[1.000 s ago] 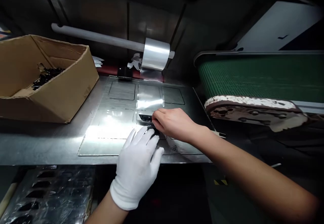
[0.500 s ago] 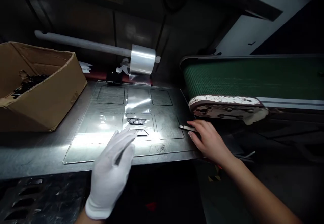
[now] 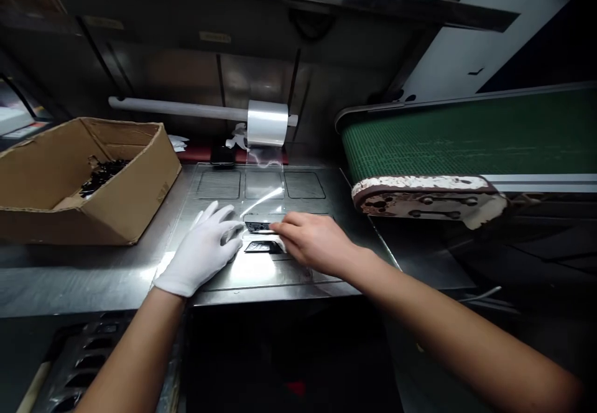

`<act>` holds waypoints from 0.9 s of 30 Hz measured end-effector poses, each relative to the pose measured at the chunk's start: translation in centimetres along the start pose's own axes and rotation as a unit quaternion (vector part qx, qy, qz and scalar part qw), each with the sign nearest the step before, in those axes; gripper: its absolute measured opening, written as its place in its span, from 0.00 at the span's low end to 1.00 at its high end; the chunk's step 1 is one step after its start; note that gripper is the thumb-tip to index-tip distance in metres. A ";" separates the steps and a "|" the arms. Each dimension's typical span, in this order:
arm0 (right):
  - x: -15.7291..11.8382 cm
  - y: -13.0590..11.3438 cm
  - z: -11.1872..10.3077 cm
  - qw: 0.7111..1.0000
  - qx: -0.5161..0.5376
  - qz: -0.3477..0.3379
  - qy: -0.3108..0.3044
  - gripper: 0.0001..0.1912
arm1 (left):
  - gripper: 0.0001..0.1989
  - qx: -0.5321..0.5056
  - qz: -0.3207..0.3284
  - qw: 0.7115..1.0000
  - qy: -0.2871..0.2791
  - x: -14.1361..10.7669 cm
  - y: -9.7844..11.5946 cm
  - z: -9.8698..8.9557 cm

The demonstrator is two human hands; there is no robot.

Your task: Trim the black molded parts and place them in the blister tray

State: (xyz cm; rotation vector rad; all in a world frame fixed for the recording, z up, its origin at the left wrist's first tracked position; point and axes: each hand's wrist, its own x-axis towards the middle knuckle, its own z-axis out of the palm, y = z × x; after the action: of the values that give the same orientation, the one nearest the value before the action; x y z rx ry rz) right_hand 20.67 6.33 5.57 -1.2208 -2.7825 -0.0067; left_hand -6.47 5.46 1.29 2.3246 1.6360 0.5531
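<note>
Two small black trapezoid plastic parts lie one behind the other on a clear mat (image 3: 219,211). My left hand (image 3: 205,248), in a white glove, rests just left of them with its fingers apart and slightly bent; it holds nothing. My bare right hand (image 3: 314,242) pinches a slim, pale, pen-like tool (image 3: 265,232), its tip end lying along the rear part (image 3: 256,226). The fingers cover the right end of that part. Close to the right fingertips lies the front part (image 3: 261,247). Whether the tool has a blade cannot be made out.
A roll of clear film (image 3: 267,124) sits on a white rod behind the mat, its film strip hanging down onto the mat. At left stands a cardboard box (image 3: 144,189) with black parts inside. A green conveyor belt (image 3: 448,139) runs along the right.
My right hand has moved left with the pen-like tool, from the mat's right side to the black parts. My left hand has drawn back to the left of them. The view has shifted.
</note>
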 end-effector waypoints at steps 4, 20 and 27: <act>4.4 -2.2 0.1 0.999 -0.014 -0.035 -0.039 0.16 | 0.17 0.028 0.024 0.999 0.007 -0.1 0.0 0.5; -12.5 10.4 2.2 0.987 0.004 0.144 0.069 0.19 | 0.15 -0.045 0.020 0.998 0.046 -0.5 1.1 -0.6; -9.7 8.4 5.4 0.964 0.076 0.189 0.169 0.22 | 0.14 0.094 0.161 0.983 0.007 -0.1 6.7 -0.4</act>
State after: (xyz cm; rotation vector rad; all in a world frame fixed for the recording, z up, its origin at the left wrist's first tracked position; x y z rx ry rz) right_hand 32.85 5.11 -1.00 -1.5230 -2.1881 0.0248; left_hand -0.99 3.07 4.35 2.7537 1.3770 0.4947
